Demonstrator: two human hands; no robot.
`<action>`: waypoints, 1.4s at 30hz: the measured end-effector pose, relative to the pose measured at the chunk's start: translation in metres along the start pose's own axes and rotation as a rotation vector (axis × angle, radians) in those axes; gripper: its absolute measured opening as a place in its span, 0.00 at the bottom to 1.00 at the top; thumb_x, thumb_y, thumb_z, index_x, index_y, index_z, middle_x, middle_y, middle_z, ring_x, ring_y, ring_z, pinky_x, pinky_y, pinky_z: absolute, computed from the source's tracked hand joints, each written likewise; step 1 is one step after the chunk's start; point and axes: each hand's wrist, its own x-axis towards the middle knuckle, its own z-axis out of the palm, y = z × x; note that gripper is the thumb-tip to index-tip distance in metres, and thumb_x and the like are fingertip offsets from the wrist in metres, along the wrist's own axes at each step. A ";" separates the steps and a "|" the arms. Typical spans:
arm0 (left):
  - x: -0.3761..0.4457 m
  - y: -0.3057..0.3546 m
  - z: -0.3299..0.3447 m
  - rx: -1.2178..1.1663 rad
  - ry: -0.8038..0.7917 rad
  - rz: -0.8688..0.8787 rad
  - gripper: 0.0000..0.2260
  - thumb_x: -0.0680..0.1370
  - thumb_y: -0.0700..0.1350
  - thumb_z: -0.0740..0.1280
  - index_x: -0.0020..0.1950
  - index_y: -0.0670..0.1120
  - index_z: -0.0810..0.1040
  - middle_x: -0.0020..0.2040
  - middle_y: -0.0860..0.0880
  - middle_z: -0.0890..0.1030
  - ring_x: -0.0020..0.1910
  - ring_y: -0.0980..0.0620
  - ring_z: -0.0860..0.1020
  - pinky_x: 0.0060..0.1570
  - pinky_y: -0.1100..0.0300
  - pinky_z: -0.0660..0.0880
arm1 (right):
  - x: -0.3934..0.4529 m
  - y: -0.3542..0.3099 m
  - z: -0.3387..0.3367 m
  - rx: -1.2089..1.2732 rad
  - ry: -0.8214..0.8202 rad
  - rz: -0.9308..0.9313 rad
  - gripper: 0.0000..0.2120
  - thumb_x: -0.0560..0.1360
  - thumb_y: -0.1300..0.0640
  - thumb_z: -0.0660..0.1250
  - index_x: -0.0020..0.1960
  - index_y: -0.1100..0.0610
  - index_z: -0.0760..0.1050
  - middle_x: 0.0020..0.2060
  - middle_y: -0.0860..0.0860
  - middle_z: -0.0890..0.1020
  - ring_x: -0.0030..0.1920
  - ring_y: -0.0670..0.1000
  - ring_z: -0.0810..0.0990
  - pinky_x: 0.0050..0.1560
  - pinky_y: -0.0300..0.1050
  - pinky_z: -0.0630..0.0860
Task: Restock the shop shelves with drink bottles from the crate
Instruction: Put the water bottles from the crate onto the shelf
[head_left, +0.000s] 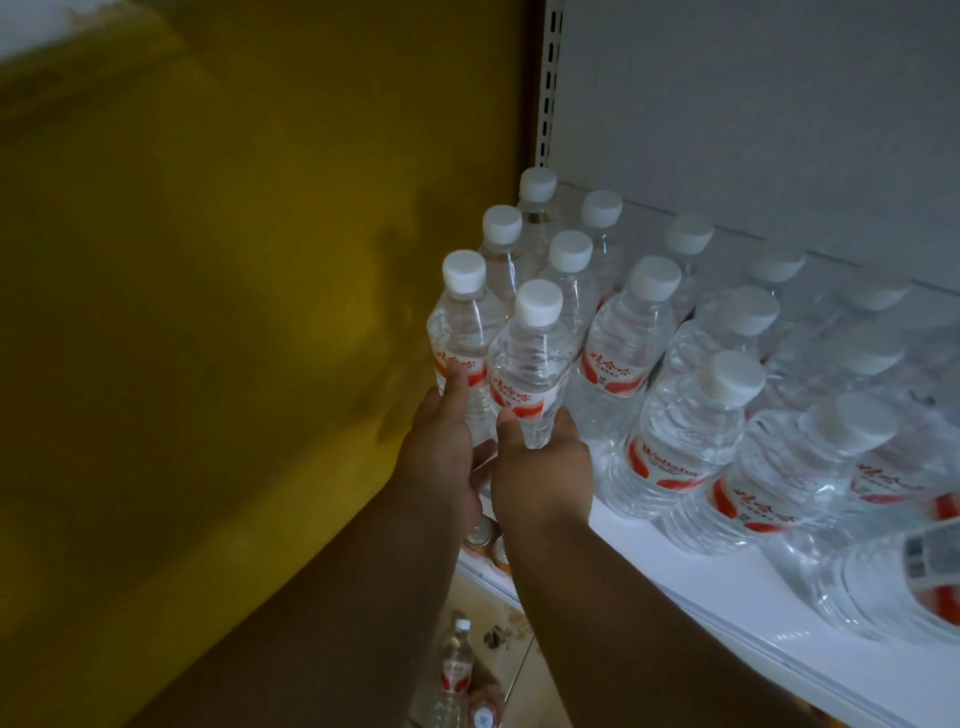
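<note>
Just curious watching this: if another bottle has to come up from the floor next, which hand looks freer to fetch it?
Probably the left hand: its fingers lie straight against the leftmost bottle, while the right hand grips the front bottle.

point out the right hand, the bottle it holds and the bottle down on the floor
right hand (540, 467), head view, back of the hand
held bottle (527, 358), head view, clear shoulder above the label
floor bottle (456, 670), head view, its label

Bottles (857, 364) toward the shelf's (701, 587) right end are blurred; one (904, 587) is cut by the right edge. Cans (485, 540) below are mostly hidden behind forearms
</note>
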 end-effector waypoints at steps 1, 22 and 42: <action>0.000 0.001 0.001 0.002 0.001 -0.004 0.32 0.72 0.72 0.66 0.71 0.56 0.76 0.62 0.49 0.84 0.60 0.44 0.83 0.61 0.43 0.79 | 0.000 0.001 0.000 0.000 -0.002 -0.008 0.25 0.80 0.43 0.64 0.75 0.48 0.66 0.67 0.52 0.76 0.64 0.57 0.78 0.64 0.58 0.77; -0.026 -0.014 -0.001 -0.215 0.007 -0.162 0.19 0.79 0.63 0.66 0.55 0.46 0.77 0.48 0.47 0.88 0.42 0.45 0.87 0.31 0.53 0.81 | -0.014 0.005 -0.004 0.052 0.026 -0.042 0.27 0.78 0.49 0.69 0.73 0.49 0.64 0.68 0.49 0.74 0.66 0.56 0.77 0.64 0.56 0.77; -0.245 -0.104 -0.072 0.272 -0.009 0.449 0.04 0.73 0.47 0.68 0.38 0.54 0.80 0.33 0.55 0.80 0.33 0.58 0.77 0.34 0.65 0.76 | -0.233 0.086 -0.113 0.188 0.040 -0.024 0.05 0.78 0.56 0.69 0.47 0.47 0.76 0.36 0.42 0.80 0.34 0.36 0.78 0.33 0.29 0.71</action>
